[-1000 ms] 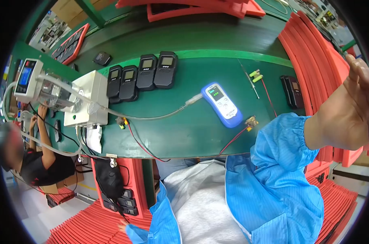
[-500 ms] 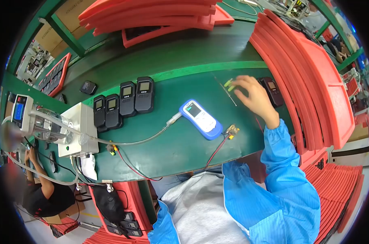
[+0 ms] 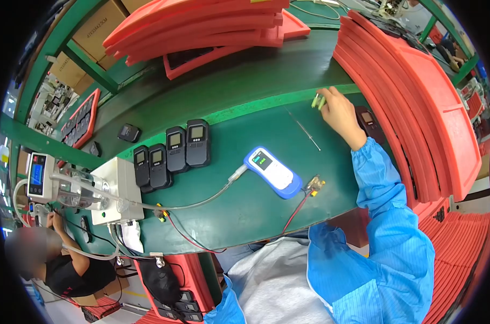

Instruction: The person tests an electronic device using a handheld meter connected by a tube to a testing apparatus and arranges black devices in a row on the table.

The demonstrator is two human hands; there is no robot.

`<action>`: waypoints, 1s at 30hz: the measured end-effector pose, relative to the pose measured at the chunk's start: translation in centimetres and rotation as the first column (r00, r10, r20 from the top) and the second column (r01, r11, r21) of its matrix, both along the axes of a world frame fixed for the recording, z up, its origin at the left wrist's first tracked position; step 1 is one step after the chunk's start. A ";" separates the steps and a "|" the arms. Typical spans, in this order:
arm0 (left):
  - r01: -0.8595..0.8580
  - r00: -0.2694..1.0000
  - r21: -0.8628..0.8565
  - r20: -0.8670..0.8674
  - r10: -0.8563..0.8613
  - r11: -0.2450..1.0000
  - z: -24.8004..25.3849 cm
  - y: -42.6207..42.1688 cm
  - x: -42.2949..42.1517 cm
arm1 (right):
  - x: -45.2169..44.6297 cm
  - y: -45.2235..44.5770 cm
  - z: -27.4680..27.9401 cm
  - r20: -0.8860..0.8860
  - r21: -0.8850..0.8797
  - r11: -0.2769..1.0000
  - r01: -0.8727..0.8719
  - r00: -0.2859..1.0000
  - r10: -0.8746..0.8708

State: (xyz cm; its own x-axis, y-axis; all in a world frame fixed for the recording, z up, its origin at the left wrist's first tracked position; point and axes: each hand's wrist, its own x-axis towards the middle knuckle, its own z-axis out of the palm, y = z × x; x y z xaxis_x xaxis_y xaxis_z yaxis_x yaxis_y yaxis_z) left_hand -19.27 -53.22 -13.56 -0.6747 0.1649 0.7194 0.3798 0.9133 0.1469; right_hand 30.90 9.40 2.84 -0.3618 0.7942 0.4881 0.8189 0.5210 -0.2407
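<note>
My right hand [image 3: 339, 114] is at the far right part of the green bench, its thumb and forefinger pinched around small yellow-green pieces [image 3: 318, 101]. What kind of pieces they are is too small to make out. A thin metal rod [image 3: 308, 133] lies on the bench just below and left of the fingers. To the hand's right, a dark handheld device [image 3: 368, 121] rests beside the red trays. Left of the rod lies a blue and white handheld meter [image 3: 273, 171] with a lit screen, joined to a clear tube [image 3: 202, 200]. My left hand is out of view.
Several black handheld devices [image 3: 198, 143] stand left of the meter. Beyond them is a white box [image 3: 118, 186] with tubing. Stacked red trays [image 3: 412, 108] rise at the right, more trays [image 3: 202, 32] at the back. Wire leads [image 3: 315, 185] lie near the front edge. A co-worker [image 3: 67, 259] sits at left.
My right hand has closed on the yellow-green pieces and moved them away from the metal rod, toward the back of the bench. The camera view has shifted slightly.
</note>
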 end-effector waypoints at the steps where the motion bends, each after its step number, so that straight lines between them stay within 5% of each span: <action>1: 0.011 1.000 0.007 -0.021 -0.011 1.000 0.1 0.7 -0.2 | -0.6 -0.1 0.0 -0.037 0.000 1.000 0.008 0.999 -0.008; 11: 0.097 0.975 0.048 -0.207 -0.085 0.994 1.1 5.6 -0.2 | -1.3 -1.0 1.0 -0.205 0.259 0.957 -0.130 0.961 0.185; 18: 0.114 0.919 0.020 -0.382 -0.098 0.993 4.9 5.0 -1.4 | -3.2 -3.7 1.7 -0.206 -0.240 0.915 -0.324 0.938 0.278; 22: 0.126 0.890 0.015 -0.442 -0.107 0.992 5.3 4.8 -0.5 | -3.0 -3.3 0.2 -0.204 -0.094 0.893 -0.440 0.887 0.415; 30: 0.127 0.843 0.011 -0.528 -0.102 0.992 4.4 3.5 4.1 | -6.1 -8.4 1.8 -0.395 -0.165 0.677 -0.718 0.677 0.622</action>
